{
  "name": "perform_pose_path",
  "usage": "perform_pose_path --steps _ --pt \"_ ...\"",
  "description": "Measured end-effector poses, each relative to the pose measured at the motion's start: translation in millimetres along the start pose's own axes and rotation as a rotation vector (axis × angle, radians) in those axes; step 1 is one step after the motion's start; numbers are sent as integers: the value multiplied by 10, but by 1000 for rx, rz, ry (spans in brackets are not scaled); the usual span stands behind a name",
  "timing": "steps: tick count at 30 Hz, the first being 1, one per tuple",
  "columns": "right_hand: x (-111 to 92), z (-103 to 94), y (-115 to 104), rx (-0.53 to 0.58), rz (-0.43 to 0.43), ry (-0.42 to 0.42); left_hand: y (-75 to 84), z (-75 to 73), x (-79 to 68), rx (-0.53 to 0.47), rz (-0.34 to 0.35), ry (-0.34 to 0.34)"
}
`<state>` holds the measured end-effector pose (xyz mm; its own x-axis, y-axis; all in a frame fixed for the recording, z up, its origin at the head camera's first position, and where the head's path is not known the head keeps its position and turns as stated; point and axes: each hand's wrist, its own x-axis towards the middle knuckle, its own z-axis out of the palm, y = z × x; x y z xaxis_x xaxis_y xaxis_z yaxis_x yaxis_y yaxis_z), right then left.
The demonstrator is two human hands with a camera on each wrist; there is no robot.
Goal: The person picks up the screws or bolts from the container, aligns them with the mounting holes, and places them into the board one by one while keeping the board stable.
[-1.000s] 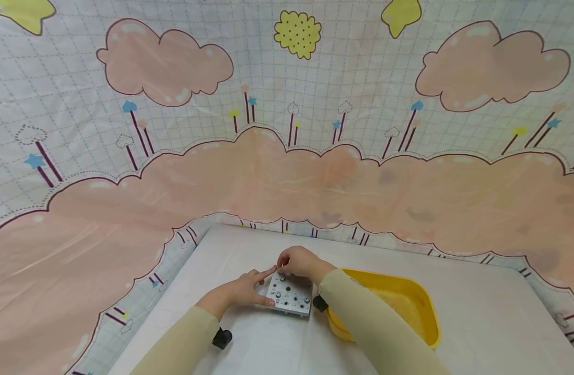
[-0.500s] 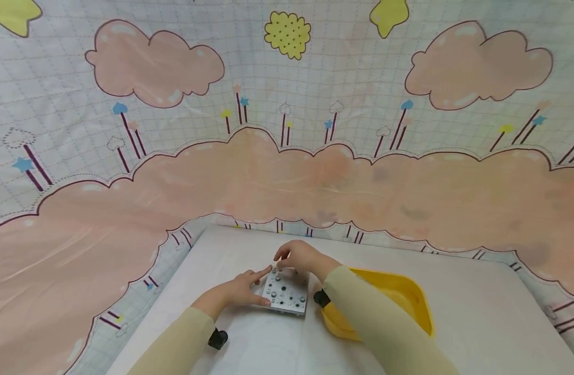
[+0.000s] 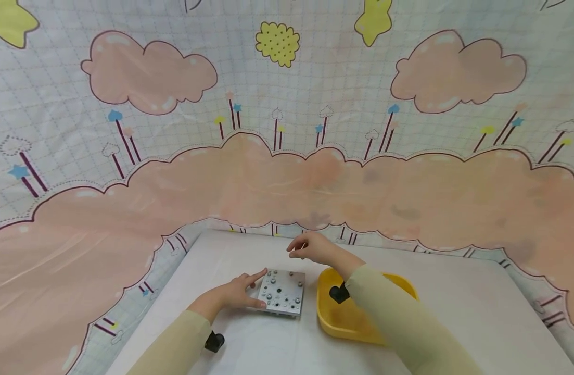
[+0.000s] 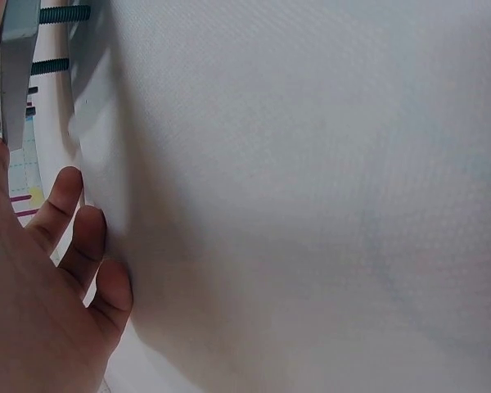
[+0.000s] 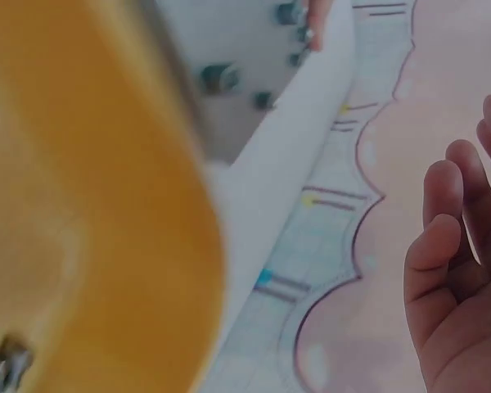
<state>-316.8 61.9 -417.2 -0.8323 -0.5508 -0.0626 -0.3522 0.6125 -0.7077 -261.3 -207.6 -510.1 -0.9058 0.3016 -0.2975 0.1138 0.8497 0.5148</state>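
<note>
Hands apart. Left hand (image 3: 237,292): index finger and thumb extended and spread, tips touching the left side of the plate (image 3: 284,291), index at the far corner, thumb at the near one; remaining fingers loosely bent (left wrist view). Right hand (image 3: 317,249): raised above the desk (image 3: 249,346), beyond the far rim of the tray (image 3: 352,335), fingers loosely bent, a gap between them and the plate.

Change over the last second: the right hand was at the plate's far left corner, fingertips beside the left index; it has since lifted and moved off to the right. The far part of the plate, covered before, now shows, with screws (image 3: 273,281) along it. The left hand keeps the same hold. (Whole head view has shifted too, so drift of the backdrop (image 3: 268,182) is camera motion.)

Plate: silver, roughly square, on the desk between the left hand and the yellow tray, well apart from the backdrop. Threaded bolts (image 4: 65,14) project from its underside. Tray: just right of the plate, partly hidden by the right sleeve (image 3: 394,312); a small metal piece (image 5: 11,360) in it, blurred.
</note>
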Motion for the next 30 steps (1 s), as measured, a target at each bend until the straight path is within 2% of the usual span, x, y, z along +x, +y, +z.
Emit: perform_pose_path --steps 5,18,23,30 --pt "-247 -66 201 23 31 -6 -29 27 -26 -29 -5 12" --pt "-937 -258 965 -64 19 -21 -25 42 -53 -26 -2 21" --pt "-1059 -273 1093 -119 32 -32 -5 33 -55 -23 -3 26" --pt "-1108 -285 1104 -291 45 -51 33 19 -30 -30 -4 24"
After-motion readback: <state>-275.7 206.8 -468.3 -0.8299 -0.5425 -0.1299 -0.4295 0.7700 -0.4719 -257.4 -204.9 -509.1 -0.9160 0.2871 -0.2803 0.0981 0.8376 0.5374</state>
